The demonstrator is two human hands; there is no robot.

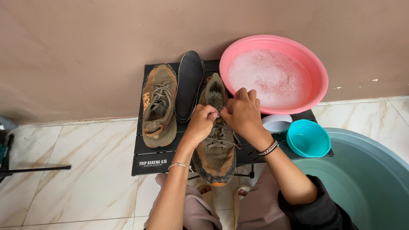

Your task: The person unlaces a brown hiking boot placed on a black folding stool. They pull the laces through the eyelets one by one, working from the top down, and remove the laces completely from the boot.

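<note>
Both hands [200, 123] [243, 113] pinched on thin, limp laces [219, 138] of muddy olive mesh trainer [215, 157], likely soft, best gripped near eyelets.

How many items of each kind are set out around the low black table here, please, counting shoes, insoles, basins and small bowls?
Shoes: 2, one under both hands, one lying apart
Insoles: 1, black
Basins: 2, pink with suds, large grey-green
Small bowls: 2, teal, white
Total: 7
</note>
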